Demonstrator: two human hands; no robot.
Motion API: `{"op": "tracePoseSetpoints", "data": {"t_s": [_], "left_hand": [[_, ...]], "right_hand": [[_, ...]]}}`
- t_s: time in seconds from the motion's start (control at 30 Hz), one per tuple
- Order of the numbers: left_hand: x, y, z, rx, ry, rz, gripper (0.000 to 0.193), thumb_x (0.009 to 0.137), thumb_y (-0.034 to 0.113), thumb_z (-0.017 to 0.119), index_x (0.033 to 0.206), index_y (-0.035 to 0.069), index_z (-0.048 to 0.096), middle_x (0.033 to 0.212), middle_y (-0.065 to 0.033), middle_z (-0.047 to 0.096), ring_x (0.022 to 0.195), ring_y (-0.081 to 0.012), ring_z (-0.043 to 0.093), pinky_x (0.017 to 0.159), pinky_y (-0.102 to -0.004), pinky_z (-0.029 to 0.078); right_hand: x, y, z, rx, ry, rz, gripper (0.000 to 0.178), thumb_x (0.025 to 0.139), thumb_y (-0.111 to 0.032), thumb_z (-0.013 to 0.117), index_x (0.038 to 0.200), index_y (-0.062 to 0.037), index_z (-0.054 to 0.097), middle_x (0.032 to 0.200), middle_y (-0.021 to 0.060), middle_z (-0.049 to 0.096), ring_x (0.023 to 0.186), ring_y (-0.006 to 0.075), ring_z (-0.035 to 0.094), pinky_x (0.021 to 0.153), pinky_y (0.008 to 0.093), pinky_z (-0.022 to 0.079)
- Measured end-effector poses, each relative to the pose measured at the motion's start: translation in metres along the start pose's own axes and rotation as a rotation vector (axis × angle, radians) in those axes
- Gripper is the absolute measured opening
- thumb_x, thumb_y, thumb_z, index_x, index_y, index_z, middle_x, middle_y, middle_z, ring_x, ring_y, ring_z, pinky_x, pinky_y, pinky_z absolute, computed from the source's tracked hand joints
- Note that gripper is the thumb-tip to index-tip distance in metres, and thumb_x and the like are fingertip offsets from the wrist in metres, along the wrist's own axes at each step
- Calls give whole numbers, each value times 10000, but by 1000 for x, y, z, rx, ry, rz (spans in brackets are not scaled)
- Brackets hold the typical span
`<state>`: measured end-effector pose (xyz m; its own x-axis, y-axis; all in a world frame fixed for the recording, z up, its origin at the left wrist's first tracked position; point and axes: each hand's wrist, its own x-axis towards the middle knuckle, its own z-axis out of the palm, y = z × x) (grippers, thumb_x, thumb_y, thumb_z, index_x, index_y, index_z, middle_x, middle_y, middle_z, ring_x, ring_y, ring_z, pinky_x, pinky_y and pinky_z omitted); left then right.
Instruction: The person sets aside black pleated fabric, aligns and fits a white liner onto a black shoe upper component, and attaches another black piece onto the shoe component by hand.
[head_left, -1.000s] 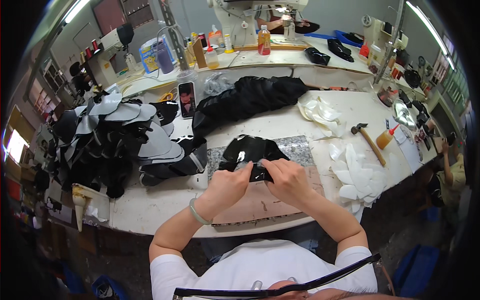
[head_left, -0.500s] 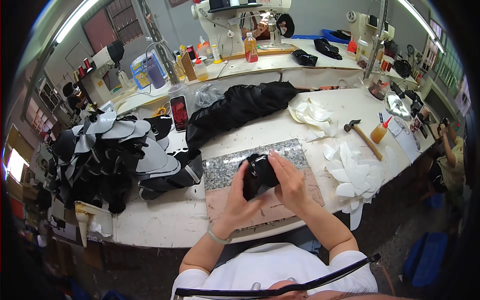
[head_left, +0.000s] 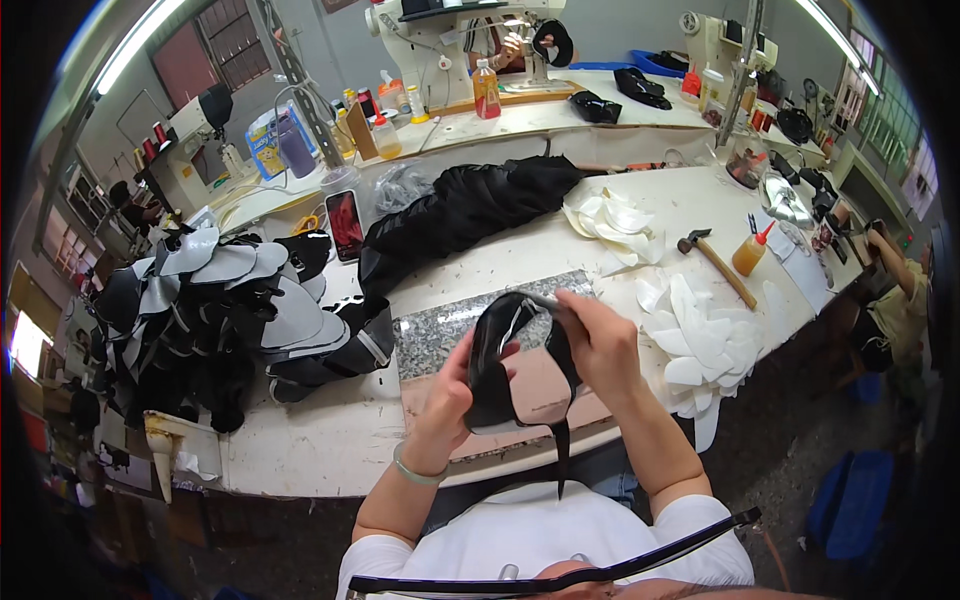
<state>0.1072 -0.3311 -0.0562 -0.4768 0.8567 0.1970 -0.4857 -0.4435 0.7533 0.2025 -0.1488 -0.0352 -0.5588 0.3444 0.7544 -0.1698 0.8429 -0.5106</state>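
Observation:
A black shoe upper (head_left: 490, 392) hangs in the air over the work board, spread into a loop with a narrow black strip dangling from its lower side. My left hand (head_left: 447, 400) is closed on its left edge, some fingers showing inside the loop. Its top right edge is pinched in my right hand (head_left: 603, 345). Beneath lies a speckled stone slab (head_left: 440, 335) with a pinkish board (head_left: 425, 395) on its near part. To the left is a heap of black and grey shoe uppers (head_left: 300, 312).
White cut pieces (head_left: 700, 345) are piled at the right, with a second cream pile (head_left: 612, 225) behind. A hammer (head_left: 722, 270) and a glue bottle (head_left: 750, 252) lie beyond. Gathered black material (head_left: 470, 218) and a phone (head_left: 345, 225) are at the back. A person sits behind a sewing machine (head_left: 440, 60).
The shoe upper has been turned and opened out from a compact shape into a loop. My right hand has moved slightly right, my left slightly left and down. The view has shifted a little.

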Motion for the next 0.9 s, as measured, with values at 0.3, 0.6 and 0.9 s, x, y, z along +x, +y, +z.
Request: {"op": "tracePoseSetpoints", "data": {"t_s": [0.3,0.6,0.9], "left_hand": [[-2,-52,-84,217,568,-318,292,838,-10,570,1122,-77,558,1028,-128,635,929,-218,628,822,-330,512],[-23,-37,-82,1266,684,166,525,816,107,680,1263,-28,440,1137,-143,574,988,-240,539,865,-347,423],[132,-35,5,1577,-238,421,382,773,102,692,1129,12,588,1187,-162,565,1129,-346,473,965,-412,388]], "right_hand": [[-19,89,58,175,-391,576,435,850,-184,638,1186,71,535,1083,232,627,895,325,654,781,352,508],[-54,143,20,-18,-313,300,257,794,-213,679,965,-23,666,1110,143,632,1070,313,569,919,387,455],[48,318,-31,-603,-265,355,176,806,-213,630,915,-95,701,982,71,662,993,274,561,839,375,476]]}}
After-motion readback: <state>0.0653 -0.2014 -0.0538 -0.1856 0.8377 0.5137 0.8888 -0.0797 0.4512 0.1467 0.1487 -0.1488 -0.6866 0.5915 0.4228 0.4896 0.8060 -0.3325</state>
